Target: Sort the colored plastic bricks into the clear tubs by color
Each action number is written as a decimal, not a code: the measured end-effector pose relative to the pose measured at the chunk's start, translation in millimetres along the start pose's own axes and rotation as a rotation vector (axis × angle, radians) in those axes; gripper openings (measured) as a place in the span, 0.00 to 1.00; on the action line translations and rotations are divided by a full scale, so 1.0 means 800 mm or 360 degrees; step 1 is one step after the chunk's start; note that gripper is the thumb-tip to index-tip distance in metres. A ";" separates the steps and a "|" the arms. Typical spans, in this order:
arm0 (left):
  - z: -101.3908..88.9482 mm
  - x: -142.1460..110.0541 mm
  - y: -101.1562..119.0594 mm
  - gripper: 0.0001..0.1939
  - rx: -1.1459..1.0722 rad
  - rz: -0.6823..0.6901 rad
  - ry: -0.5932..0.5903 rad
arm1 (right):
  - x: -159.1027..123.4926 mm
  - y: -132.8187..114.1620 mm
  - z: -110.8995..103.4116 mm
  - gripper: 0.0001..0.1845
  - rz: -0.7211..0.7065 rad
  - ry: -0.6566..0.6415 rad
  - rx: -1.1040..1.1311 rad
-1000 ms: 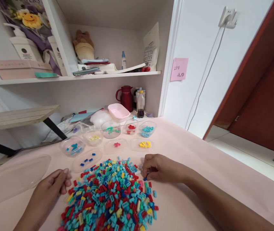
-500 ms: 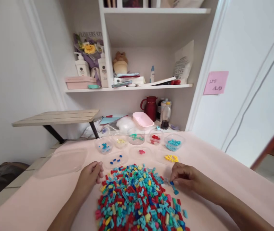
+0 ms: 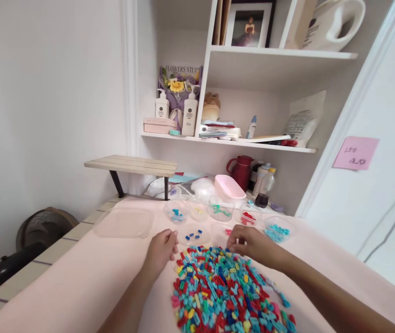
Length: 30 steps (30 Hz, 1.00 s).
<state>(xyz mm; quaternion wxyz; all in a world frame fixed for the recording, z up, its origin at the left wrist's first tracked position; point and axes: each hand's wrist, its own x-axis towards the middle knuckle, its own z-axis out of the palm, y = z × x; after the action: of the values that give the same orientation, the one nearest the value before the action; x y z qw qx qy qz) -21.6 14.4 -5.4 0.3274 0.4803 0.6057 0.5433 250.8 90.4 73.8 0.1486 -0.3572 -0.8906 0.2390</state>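
Note:
A heap of small plastic building blocks (image 3: 225, 289) in red, turquoise, blue, yellow and green covers the pink tabletop (image 3: 79, 286) before me. My left hand (image 3: 162, 249) is at the heap's far left edge, fingers curled closed; whatever they may hold is hidden. Over the far edge of the heap, my right hand (image 3: 249, 241) has thumb and fingers pinched together, and I cannot see what is between them. Beyond its fingertips are pink blocks (image 3: 228, 231) on a clear lid. Several dark blue blocks (image 3: 193, 235) lie spread on another clear shallow tray (image 3: 183, 240).
Clear bowls behind hold blue blocks (image 3: 177, 213), green blocks (image 3: 221, 210), red blocks (image 3: 248, 218) and turquoise blocks (image 3: 276, 232). A clear lid (image 3: 124, 223) lies left. Farther back are a pink basin (image 3: 230, 187), a red jug (image 3: 241, 172) and a small wooden stand (image 3: 131, 165).
The view has turned left and tilted. My right hand has moved left from the heap's right side to its far edge, near the pink blocks. My left hand stays curled beside the heap.

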 end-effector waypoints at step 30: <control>-0.004 0.006 0.018 0.22 0.0085 -0.0075 -0.0052 | -0.116 0.064 -0.054 0.12 0.0389 0.0241 0.0513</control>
<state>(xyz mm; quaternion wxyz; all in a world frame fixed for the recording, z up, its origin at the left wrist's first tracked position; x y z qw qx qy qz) -23.1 17.0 9.9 0.3370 0.4832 0.6257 0.5113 363.5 71.3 74.0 0.2403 -0.4512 -0.7771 0.3670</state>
